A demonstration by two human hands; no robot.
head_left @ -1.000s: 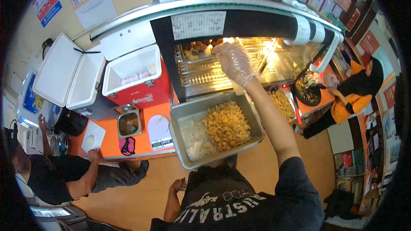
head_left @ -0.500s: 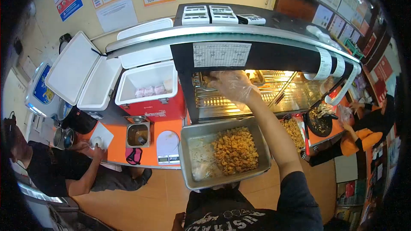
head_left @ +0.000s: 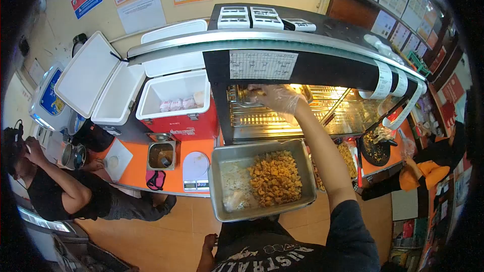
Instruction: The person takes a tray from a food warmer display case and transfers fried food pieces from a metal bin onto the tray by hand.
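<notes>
My right hand (head_left: 279,99), in a clear plastic glove, reaches into the lit warming cabinet (head_left: 262,132). Its fingers are bent over a small metal tray (head_left: 237,102) on the rack. Brownish bits show by the fingertips, but what they grip is too small to make out. Below that arm is a deep metal pan (head_left: 233,167), with golden fried pieces (head_left: 275,179) heaped on its right side and crumbs on its left. My left hand (head_left: 210,242) hangs low beside my dark apron, its fingers mostly hidden.
A red cooler box (head_left: 194,121) stands open left of the cabinet, holding wrapped packs. On the orange counter are a white scale (head_left: 196,171) and a metal container (head_left: 162,157). One co-worker (head_left: 65,186) is at the left, another (head_left: 428,163) at the right by a black pan (head_left: 375,148).
My right hand stays in the cabinet, its fingers shifting slightly over the tray. More of my left hand shows. The left co-worker has raised a hand to the head.
</notes>
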